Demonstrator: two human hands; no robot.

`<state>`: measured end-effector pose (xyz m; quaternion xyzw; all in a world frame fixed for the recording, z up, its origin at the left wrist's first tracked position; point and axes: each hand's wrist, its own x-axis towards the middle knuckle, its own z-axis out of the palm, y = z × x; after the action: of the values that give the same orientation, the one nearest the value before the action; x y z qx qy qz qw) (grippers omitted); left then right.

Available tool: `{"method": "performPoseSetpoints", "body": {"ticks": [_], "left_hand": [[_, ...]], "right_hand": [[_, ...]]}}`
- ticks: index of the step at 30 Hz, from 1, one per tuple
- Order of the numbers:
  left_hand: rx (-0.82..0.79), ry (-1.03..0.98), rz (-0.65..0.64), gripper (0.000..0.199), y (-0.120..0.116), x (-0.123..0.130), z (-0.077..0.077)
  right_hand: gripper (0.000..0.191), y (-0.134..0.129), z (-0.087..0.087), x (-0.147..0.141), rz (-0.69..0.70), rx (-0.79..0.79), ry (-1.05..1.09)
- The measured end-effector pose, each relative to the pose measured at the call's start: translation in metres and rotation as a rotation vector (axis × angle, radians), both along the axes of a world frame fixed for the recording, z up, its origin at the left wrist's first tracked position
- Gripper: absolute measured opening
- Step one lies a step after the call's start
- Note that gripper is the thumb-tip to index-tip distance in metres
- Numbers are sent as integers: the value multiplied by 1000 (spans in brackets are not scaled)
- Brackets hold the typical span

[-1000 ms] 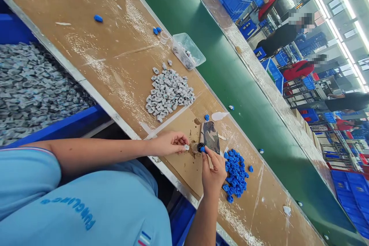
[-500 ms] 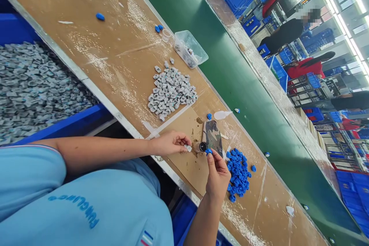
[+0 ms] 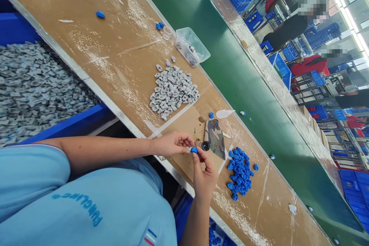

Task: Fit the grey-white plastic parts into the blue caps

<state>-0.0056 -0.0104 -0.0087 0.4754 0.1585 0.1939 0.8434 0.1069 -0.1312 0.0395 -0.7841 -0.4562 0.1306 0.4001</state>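
Note:
Thumb and fingers of my left hand (image 3: 175, 144) are closed on a small grey-white piece (image 3: 189, 148). My right hand (image 3: 205, 171) pinches a blue piece (image 3: 194, 150) that meets the grey-white one; the contact is partly hidden by fingertips. Just right of them stands a small round black-topped container (image 3: 205, 146), beside a camouflage-patterned pad (image 3: 215, 138). A heap of grey pieces (image 3: 173, 88) lies on the cardboard-covered table (image 3: 115, 57), above my left hand. The pile of blue pieces (image 3: 240, 171) is to the right of my right hand.
A clear plastic box (image 3: 192, 46) holds small items near the green conveyor belt (image 3: 227, 77). A white dropper bottle (image 3: 224, 113) lies by the table's far edge. At the left, a blue crate (image 3: 66, 123) holds many grey pieces. People are in the background.
My right hand has moved left from beside the black-topped container, bringing the blue piece against the grey-white piece. My left hand has barely moved.

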Motion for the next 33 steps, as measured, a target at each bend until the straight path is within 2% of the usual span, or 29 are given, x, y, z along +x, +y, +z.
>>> {"method": "performPoseSetpoints", "body": {"ticks": [5, 9, 12, 14, 19, 22, 26, 33], "left_hand": [[68, -26, -13, 23, -1, -2, -1], [107, -44, -48, 23, -2, -5, 0], [73, -34, -86, 26, -1, -7, 2], [36, -24, -102, 30, 0, -7, 3], [-24, 1, -108, 35, 2, -6, 2], [-52, 14, -109, 36, 1, -6, 2], [-90, 42, -106, 38, 3, -5, 4], [-145, 70, -192, 43, 11, -5, 5]], "right_hand": [[18, -2, 2, 4, 109, 54, -106], [16, -1, 8, 11, 210, 0, -127], [14, 1, 11, 14, 265, -36, -70], [13, 1, 8, 14, 247, -24, -16], [15, -1, -4, 4, 89, 30, 88], [16, -3, -8, 0, 55, 25, 126], [19, -5, -9, 2, 58, -5, 143], [23, -6, -8, 7, 143, -52, 88]]}}
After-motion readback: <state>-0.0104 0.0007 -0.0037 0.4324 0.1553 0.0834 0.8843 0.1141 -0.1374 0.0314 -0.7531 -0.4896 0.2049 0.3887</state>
